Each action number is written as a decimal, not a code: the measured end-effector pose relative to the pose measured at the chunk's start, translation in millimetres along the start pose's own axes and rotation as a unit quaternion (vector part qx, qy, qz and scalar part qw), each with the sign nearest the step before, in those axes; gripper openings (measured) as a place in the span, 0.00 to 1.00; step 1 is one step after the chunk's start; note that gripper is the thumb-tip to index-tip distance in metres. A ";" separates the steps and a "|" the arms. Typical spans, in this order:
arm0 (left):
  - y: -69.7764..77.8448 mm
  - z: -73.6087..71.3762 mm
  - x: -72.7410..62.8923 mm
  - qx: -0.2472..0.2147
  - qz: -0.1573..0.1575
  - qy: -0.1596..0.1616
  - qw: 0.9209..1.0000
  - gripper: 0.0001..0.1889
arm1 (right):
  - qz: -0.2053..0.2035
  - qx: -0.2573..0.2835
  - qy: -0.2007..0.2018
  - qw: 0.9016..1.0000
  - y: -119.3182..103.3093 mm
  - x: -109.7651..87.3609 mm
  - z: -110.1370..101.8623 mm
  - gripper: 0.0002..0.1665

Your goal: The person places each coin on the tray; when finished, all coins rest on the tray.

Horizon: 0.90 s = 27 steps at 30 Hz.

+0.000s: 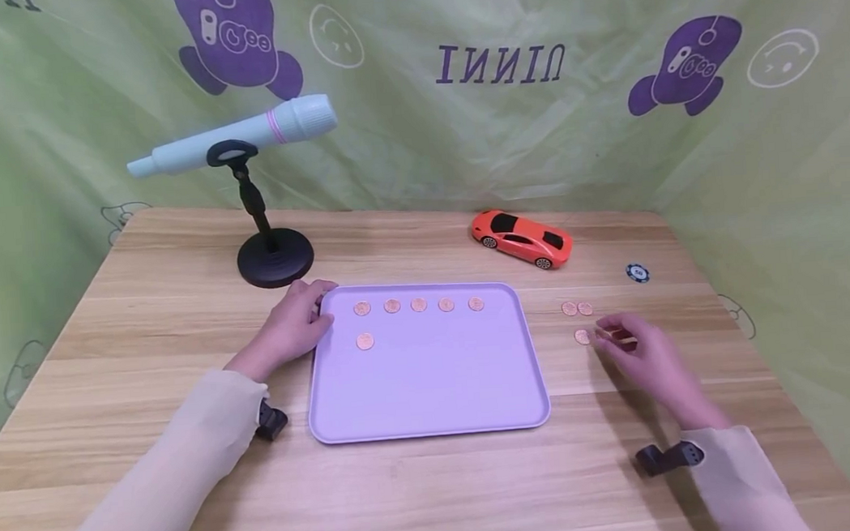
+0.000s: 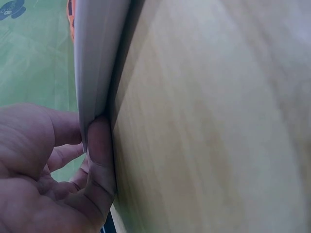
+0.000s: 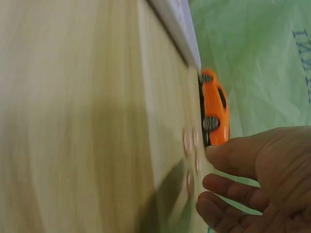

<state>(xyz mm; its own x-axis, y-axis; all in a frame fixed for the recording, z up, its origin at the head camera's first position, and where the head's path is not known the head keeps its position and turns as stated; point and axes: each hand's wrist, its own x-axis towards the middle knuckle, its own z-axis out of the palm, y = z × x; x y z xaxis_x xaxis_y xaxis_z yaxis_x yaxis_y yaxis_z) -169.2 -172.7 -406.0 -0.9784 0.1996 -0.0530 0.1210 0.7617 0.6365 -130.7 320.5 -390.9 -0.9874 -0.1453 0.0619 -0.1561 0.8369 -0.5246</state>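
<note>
A lavender tray (image 1: 432, 387) lies on the table. Along its far side runs a row of several copper-coloured coins (image 1: 418, 305), with one more coin (image 1: 365, 341) below the row's left end. My left hand (image 1: 296, 322) grips the tray's far left corner; in the left wrist view its fingers pinch the tray wall (image 2: 97, 63). To the right of the tray, my right hand (image 1: 642, 358) reaches over loose coins (image 1: 582, 337) on the wood. Its fingertips (image 3: 214, 182) stand apart close to a coin (image 3: 190, 183), with nothing held between them.
An orange toy car (image 1: 522, 239) stands behind the tray to the right. A blue-and-white chip (image 1: 637, 273) lies near the table's right edge. At the back left, a black stand (image 1: 275, 258) holds a light blue microphone-shaped object (image 1: 242, 137). Green printed cloth (image 1: 418, 152) hangs behind the table.
</note>
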 end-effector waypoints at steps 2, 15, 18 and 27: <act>0.4 -0.2 -0.3 -0.002 -0.001 -0.001 1.000 0.25 | -0.009 -0.010 0.001 1.000 6.1 -1.9 -1.3 0.18; -0.7 2.8 1.4 -0.001 0.001 -0.004 1.000 0.25 | -0.022 -0.032 0.016 0.999 18.8 3.8 3.4 0.17; -0.4 2.9 1.0 -0.003 0.003 -0.004 1.000 0.24 | -0.023 -0.034 0.018 0.999 19.7 4.8 4.6 0.17; 0.5 0.4 -0.5 0.004 0.002 -0.003 1.000 0.24 | -0.029 -0.043 0.024 0.998 20.0 9.4 4.6 0.16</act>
<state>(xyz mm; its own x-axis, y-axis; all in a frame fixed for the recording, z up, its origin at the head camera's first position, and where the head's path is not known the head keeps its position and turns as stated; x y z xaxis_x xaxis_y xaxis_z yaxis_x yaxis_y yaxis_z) -168.6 -172.2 -406.0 -0.9770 0.2058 -0.0549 0.1258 0.7656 0.6309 -143.1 333.5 -404.7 -0.9765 -0.1709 0.1316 -0.2122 0.8706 -0.4438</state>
